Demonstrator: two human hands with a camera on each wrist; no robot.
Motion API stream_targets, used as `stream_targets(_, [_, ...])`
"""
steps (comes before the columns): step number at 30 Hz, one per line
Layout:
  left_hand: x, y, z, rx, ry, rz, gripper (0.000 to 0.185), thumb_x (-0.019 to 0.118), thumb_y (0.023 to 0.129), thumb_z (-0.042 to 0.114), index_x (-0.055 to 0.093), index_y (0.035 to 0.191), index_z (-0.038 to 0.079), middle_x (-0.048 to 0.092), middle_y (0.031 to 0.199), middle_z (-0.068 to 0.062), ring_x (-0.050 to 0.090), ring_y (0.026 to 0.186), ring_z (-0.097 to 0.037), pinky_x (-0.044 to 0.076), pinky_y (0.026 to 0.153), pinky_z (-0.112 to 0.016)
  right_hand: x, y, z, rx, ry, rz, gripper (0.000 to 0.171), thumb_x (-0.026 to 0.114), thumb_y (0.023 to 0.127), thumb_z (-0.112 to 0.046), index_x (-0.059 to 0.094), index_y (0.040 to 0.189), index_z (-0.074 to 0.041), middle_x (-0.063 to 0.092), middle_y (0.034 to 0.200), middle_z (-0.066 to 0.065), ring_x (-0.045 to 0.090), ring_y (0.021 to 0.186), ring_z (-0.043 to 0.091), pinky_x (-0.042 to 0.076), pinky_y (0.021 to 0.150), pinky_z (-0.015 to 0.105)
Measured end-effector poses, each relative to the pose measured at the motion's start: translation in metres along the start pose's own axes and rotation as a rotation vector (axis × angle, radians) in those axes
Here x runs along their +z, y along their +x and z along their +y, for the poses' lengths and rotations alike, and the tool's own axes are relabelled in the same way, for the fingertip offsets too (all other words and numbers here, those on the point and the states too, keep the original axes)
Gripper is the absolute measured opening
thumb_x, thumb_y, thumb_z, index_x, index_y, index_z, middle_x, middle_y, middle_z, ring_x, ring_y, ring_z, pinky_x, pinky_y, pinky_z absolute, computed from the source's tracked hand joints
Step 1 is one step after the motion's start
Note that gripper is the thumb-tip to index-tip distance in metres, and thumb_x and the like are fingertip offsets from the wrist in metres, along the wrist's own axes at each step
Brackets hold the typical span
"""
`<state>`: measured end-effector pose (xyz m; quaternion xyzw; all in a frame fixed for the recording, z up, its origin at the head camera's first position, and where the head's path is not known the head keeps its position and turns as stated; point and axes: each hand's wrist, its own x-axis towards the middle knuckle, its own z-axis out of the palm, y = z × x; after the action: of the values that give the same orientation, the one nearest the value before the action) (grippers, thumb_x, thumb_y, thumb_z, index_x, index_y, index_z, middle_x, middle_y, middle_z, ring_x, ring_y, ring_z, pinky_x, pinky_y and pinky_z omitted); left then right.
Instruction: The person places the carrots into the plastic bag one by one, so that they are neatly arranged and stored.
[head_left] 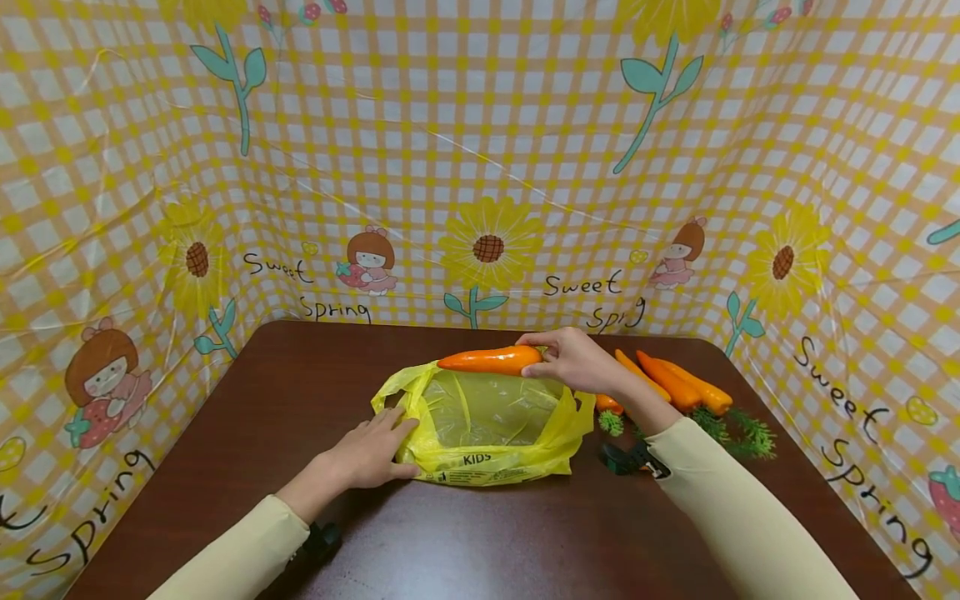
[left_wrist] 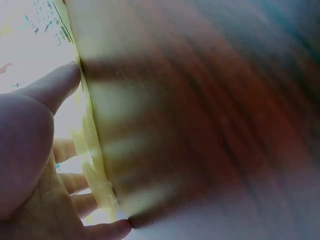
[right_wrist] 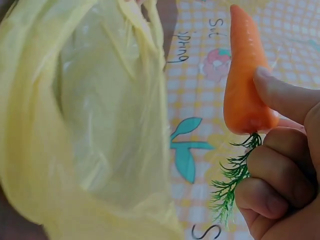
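Note:
Above the far rim of a yellow plastic bag (head_left: pixel 495 473), my right hand (head_left: pixel 573 360) pinches an orange carrot (head_left: pixel 487 360) near its thick end. The carrot lies roughly level, its tip pointing left. In the right wrist view green leaves (right_wrist: pixel 230 185) hang from the carrot (right_wrist: pixel 245 75) beside the curled fingers. The bag lies on the table with its mouth spread wide. My left hand (head_left: pixel 371 450) rests against the bag's left side, fingers spread and fairly straight. The left wrist view shows its thumb and fingertips touching the yellow plastic (left_wrist: pixel 90 145).
To the right of the bag, several more carrots (head_left: pixel 678 387) with green tops (head_left: pixel 750 433) lie on the dark brown table (head_left: pixel 300 375). A checked, flower-printed cloth (head_left: pixel 487 167) walls the table at the back and sides.

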<state>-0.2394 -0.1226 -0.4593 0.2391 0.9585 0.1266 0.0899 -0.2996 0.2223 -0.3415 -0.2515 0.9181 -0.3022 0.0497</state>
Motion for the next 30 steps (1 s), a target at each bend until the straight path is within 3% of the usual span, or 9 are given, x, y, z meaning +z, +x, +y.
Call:
stream_targets(14, [-0.002, 0.001, 0.001, -0.013, -0.006, -0.033, 0.078, 0.066, 0.094, 0.053, 0.04, 0.155, 0.011, 0.023, 0.166, -0.017, 0.023, 0.152, -0.039, 0.029, 0.115, -0.062, 0.005, 0.023, -0.031, -0.053, 0.037, -0.028, 0.047, 0.075, 0.092, -0.027, 0.064, 0.136, -0.016, 0.041, 0.054, -0.001, 0.027, 0.045, 0.013, 0.03, 0.05, 0.027])
stream_targets(23, [-0.004, 0.0, 0.003, -0.008, -0.003, -0.048, 0.078, 0.065, 0.095, 0.052, 0.04, 0.155, 0.009, 0.022, 0.166, -0.019, 0.02, 0.153, -0.038, 0.027, 0.115, -0.063, 0.027, 0.034, -0.014, -0.033, 0.047, -0.052, 0.043, 0.075, 0.092, -0.028, 0.066, 0.132, -0.016, 0.045, 0.053, -0.002, 0.027, 0.044, 0.012, 0.029, 0.048, 0.025])
stream_targets(30, [-0.007, 0.0, 0.005, 0.003, -0.006, -0.042, 0.08, 0.066, 0.094, 0.051, 0.04, 0.154, 0.004, 0.018, 0.166, -0.02, 0.018, 0.154, -0.037, 0.027, 0.115, -0.064, 0.047, 0.037, 0.004, -0.005, 0.044, -0.077, 0.048, 0.076, 0.092, -0.024, 0.064, 0.135, -0.007, 0.066, 0.065, 0.0, 0.032, 0.045, 0.01, 0.03, 0.049, 0.024])
